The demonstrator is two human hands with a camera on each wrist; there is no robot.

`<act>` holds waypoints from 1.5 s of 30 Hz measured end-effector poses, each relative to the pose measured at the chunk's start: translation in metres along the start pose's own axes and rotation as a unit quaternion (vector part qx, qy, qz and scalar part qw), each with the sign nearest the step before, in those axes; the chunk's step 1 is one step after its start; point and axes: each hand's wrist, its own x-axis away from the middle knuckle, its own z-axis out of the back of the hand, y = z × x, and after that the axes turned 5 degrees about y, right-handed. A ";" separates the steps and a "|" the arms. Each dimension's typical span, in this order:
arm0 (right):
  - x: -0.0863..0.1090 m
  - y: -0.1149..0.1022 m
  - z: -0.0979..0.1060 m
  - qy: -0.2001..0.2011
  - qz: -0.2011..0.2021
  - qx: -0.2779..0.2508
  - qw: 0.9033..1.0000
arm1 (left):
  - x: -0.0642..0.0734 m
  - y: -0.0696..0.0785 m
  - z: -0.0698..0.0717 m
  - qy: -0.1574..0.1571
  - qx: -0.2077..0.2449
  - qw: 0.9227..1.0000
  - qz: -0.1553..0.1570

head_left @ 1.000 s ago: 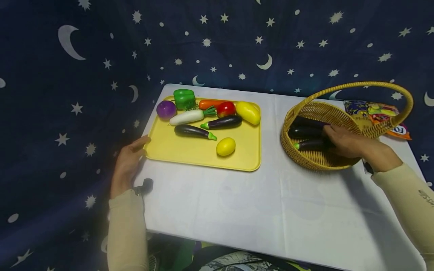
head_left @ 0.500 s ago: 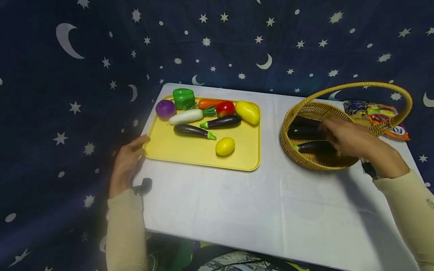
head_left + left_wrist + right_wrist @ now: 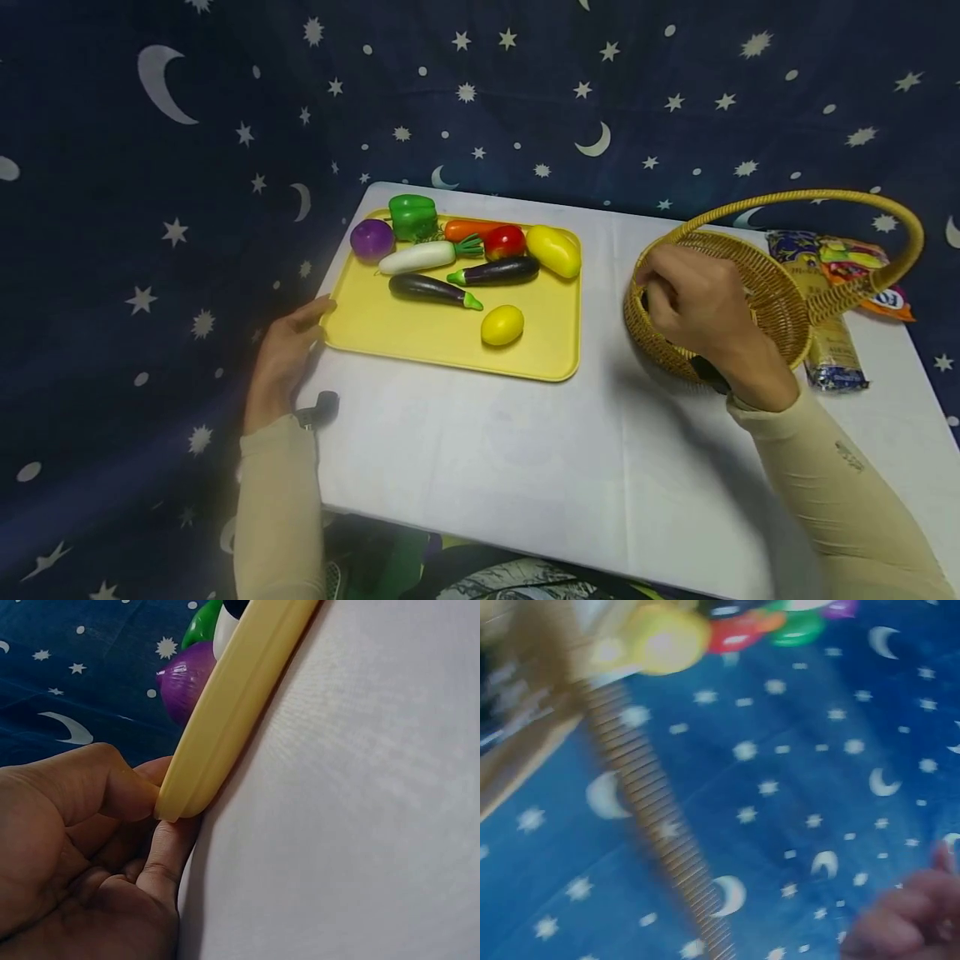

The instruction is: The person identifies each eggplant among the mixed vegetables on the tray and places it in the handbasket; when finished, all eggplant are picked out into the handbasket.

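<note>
My left hand (image 3: 283,358) pinches the near left corner of a yellow tray (image 3: 420,343) between fingers and thumb, plain in the left wrist view. On the tray lie two eggplants (image 3: 427,288), a white radish (image 3: 416,258), a lemon (image 3: 502,325), a carrot (image 3: 468,228), a red fruit (image 3: 505,242), a yellow mango-like fruit (image 3: 553,250), a green bell pepper (image 3: 412,217) and a purple onion (image 3: 372,240). My right hand (image 3: 697,300) is over a wicker basket (image 3: 783,308), fingers curled. The hand covers most of the basket's inside, and whether it holds anything is hidden.
The basket's tall arched handle (image 3: 810,196) rises beside the right hand. Food packets (image 3: 832,358) lie behind and right of the basket. A white cloth covers the table (image 3: 510,450). Behind it hangs a dark blue curtain (image 3: 525,100) with stars and moons.
My right hand has lifted from the eggplants inside the basket and shifted left, towards the basket's left rim. The left hand stays at the tray corner.
</note>
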 end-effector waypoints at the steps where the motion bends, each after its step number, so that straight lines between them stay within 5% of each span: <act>1: -0.005 -0.006 -0.008 -0.018 -0.014 -0.004 1.000 | -0.001 0.000 0.000 0.001 -0.001 1.000 -0.001; 8: -0.045 -0.041 -0.084 -0.177 -0.086 -0.065 0.978 | -0.003 -0.001 -0.004 0.001 0.011 1.000 0.005; 15: -0.065 -0.071 -0.179 -0.391 -0.129 -0.032 0.911 | -0.003 -0.002 0.000 -0.008 0.002 1.000 -0.014; 19: -0.070 -0.080 -0.220 -0.441 -0.128 0.010 0.888 | -0.008 -0.006 0.000 -0.010 0.009 1.000 -0.024; 25: -0.074 -0.087 -0.247 -0.483 -0.135 0.029 0.865 | -0.006 -0.007 -0.001 -0.009 0.003 1.000 -0.017; 37: -0.081 -0.093 -0.252 -0.499 -0.147 0.028 0.853 | -0.005 -0.001 0.004 -0.012 0.022 1.000 -0.019; 45: -0.082 -0.096 -0.237 -0.476 -0.130 0.034 0.869 | -0.005 -0.001 0.002 -0.005 0.014 1.000 -0.020</act>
